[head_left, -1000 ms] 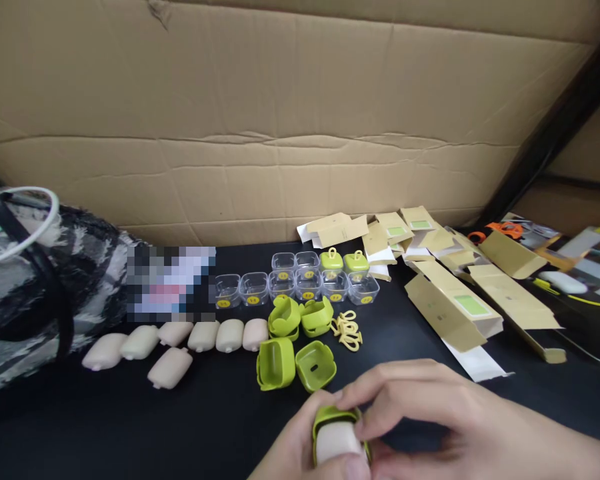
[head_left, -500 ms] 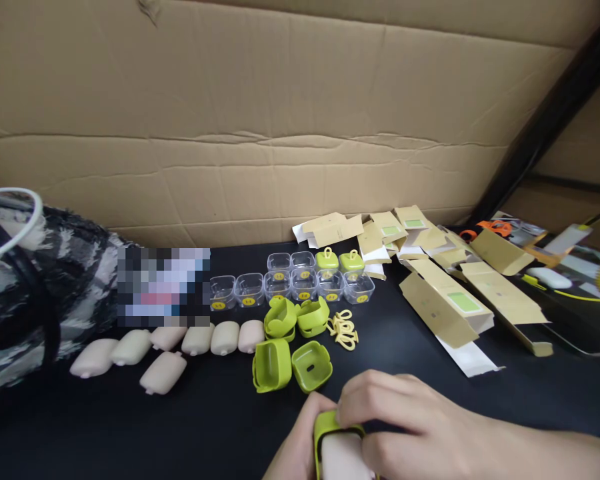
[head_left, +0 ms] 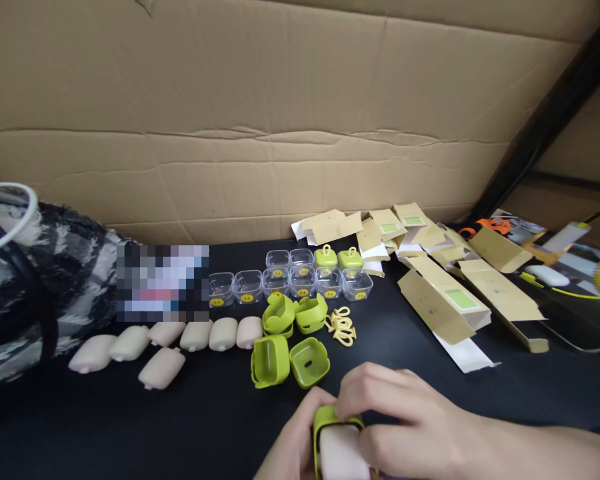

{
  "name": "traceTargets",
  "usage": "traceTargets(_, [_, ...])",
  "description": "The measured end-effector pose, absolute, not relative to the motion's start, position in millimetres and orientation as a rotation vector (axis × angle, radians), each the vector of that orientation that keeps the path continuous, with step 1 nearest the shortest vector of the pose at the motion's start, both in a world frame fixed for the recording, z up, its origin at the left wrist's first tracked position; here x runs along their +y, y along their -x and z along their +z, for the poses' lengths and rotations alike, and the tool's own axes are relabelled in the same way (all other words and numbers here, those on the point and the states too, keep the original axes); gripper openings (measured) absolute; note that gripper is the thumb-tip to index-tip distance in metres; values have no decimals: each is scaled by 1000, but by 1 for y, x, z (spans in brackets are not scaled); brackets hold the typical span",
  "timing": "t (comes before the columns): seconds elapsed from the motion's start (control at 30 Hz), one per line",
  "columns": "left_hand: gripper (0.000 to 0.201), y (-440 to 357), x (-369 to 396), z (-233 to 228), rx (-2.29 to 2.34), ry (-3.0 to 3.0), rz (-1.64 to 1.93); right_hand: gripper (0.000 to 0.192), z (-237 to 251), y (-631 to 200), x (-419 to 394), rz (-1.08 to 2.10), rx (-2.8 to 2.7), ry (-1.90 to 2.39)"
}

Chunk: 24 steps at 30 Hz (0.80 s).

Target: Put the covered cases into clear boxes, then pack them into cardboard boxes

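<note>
Both hands close around a green case (head_left: 324, 420) at the bottom of the view. A pale pinkish-white rounded block (head_left: 344, 453) sits inside its opening. My left hand (head_left: 300, 433) wraps the case from the left, its lower part cut off by the frame. My right hand (head_left: 405, 420) presses its fingertips on the case's top edge, with the thumb side against the pale block. Just beyond lie several empty green case parts (head_left: 310, 362) and a small pile of pale yellow loops (head_left: 342, 327).
Several pale rounded blocks (head_left: 162, 369) lie to the left. Clear plastic cups (head_left: 248, 287) with yellow stickers stand in rows, two holding green lids with loops (head_left: 325, 257). Opened cardboard boxes (head_left: 437, 300) spread at the right, near orange scissors (head_left: 495, 226). A cardboard wall (head_left: 260, 120) rises behind.
The view has shifted slightly, so a little more of the case and the pale block shows. Both hands keep nearly the same hold.
</note>
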State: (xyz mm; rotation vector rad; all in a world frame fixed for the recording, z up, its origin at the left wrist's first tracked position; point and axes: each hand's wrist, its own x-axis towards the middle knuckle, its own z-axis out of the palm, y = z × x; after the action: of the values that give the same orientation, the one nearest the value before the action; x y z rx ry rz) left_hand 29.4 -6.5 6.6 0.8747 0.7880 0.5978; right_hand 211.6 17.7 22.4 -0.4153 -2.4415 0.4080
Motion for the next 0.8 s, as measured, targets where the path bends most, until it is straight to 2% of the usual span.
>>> traceTargets(0.17, [53, -27, -5, 10, 824, -925, 564, 29, 26, -209, 16, 345, -2433, 417])
traceTargets(0.33, [65, -29, -6, 19, 829, -963, 591, 19, 29, -211, 16, 221, -2472, 420])
traceTargets(0.53, [59, -28, -8, 15, 742, -933, 621, 33, 26, -207, 14, 156, -2464, 409])
traceTargets(0.7, [51, -25, -9, 8, 623, -913, 636, 13, 29, -211, 15, 426, -2416, 484])
traceTargets(0.8, [50, -24, -10, 8, 600, -944, 682, 38, 37, -216, 18, 711, -2370, 540])
